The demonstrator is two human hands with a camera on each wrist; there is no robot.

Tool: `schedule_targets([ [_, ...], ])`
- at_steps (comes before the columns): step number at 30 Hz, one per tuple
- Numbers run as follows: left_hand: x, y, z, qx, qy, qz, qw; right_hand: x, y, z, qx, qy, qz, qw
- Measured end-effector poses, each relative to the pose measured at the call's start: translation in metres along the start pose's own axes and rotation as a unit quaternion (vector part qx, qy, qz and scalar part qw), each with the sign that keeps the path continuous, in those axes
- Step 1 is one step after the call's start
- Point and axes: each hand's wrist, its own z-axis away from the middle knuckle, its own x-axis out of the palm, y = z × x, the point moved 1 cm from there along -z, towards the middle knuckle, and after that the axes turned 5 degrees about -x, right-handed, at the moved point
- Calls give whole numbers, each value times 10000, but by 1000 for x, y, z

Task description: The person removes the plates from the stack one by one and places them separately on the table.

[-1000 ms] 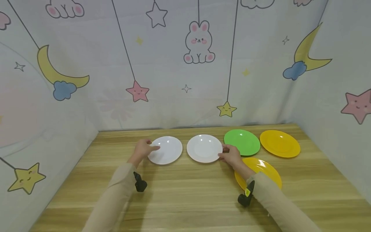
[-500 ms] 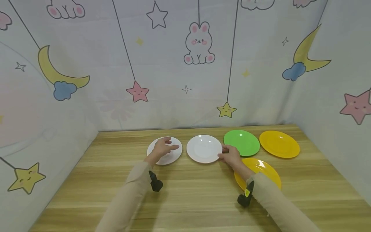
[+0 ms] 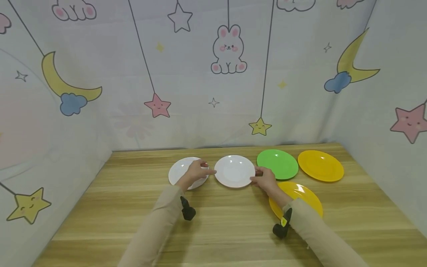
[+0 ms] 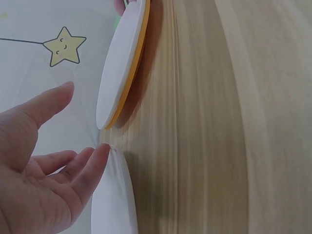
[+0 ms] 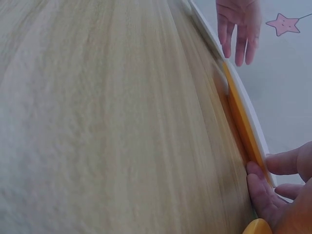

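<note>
At the back middle of the table lies a white plate (image 3: pixel 234 170). Both wrist views show a yellow-orange plate (image 5: pixel 241 117) directly beneath it. My right hand (image 3: pixel 267 181) pinches the right edge of this pair, thumb at the white rim and fingers under the yellow one. A second white plate (image 3: pixel 176 173) lies to the left. My left hand (image 3: pixel 195 173) is held over that plate, partly hiding it, fingers extended towards the middle pair. In the left wrist view, that hand's thumb and fingers are spread with nothing between them.
To the right lie a green plate (image 3: pixel 277 163) and a yellow plate (image 3: pixel 321 165). Another yellow plate (image 3: pixel 305 196) is partly covered by my right forearm. A printed cloth wall (image 3: pixel 200 126) stands along the back edge of the wooden table (image 3: pixel 217 230).
My left hand has left the rim of the left white plate and moved right across it, up to the middle pair. The right hand has stayed in place.
</note>
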Motion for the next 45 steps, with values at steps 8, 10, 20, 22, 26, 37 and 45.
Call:
schedule_targets([
  [8, 7, 11, 5, -128, -94, -343, 9993, 0, 1, -1, 17, -22, -26, 10000],
  [10, 8, 12, 5, -46, -77, -624, 9980, 0, 0, -1, 22, -10, -21, 10000],
  [20, 19, 12, 6, 307, 157, -1208, 9921, -1, 0, 0, 8, -11, -67, 10000],
  [22, 20, 11, 6, 373, 215, -1317, 9904, -1, 0, 0, -4, -15, -73, 10000],
  [26, 24, 10, 5, 451, 349, -1493, 9871, -1, 1, -1, -10, -18, -63, 10000],
  [37, 33, 13, 6, 845, 556, -2081, 9729, 0, 2, -3, 58, -25, 58, 10000],
  [45, 37, 14, 5, 804, 709, -2165, 9704, -1, 2, -3, 51, -38, 24, 10000],
])
